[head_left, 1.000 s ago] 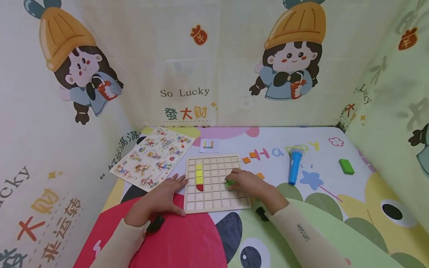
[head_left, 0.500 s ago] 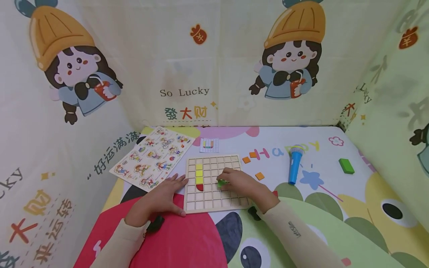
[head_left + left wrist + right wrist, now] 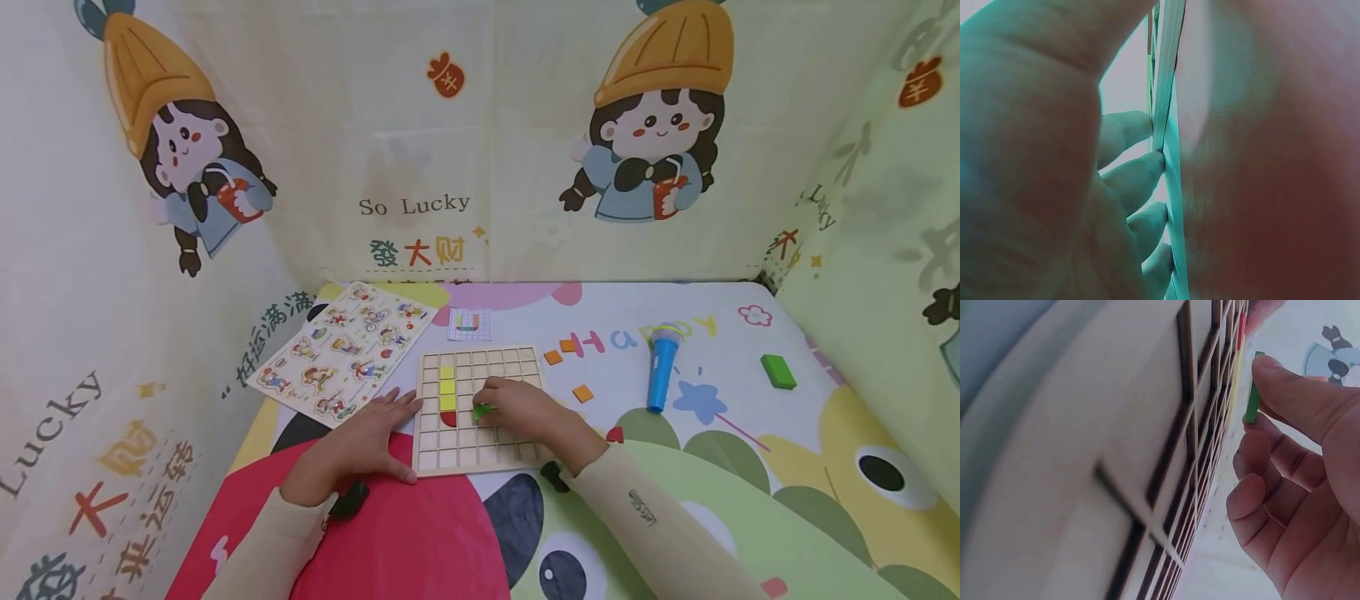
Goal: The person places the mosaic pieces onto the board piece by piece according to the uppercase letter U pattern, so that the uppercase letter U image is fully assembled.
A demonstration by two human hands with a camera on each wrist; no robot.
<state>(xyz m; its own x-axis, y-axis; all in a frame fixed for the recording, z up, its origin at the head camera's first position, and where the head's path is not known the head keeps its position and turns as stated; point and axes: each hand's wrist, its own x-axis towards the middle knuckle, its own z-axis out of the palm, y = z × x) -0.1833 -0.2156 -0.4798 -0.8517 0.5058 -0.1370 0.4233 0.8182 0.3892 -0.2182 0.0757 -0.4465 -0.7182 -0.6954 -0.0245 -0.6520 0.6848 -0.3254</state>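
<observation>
A wooden grid board [image 3: 467,458] lies in the middle of the table. Yellow square tiles [image 3: 447,387] fill part of one column, with a red rounded tile [image 3: 448,418] directly below them. Over the board's cells, my right hand [image 3: 525,408] pinches a green tile [image 3: 1252,394] between thumb and index finger; its other fingers are curled loosely, and the tile is clear of the grid in the right wrist view. My left hand [image 3: 366,440] rests at the board's left edge, fingers spread. In the left wrist view its fingertips touch the board's side.
Behind the board is a small printed grid card [image 3: 470,323]. A picture board [image 3: 341,354] lies at the back left. Loose orange tiles [image 3: 582,392], a red piece [image 3: 615,434], a blue microphone [image 3: 662,371] and a green block [image 3: 778,372] are to the right.
My right hand has moved left across the board with the green tile, toward the column of yellow and red tiles. The left hand has stayed in place.
</observation>
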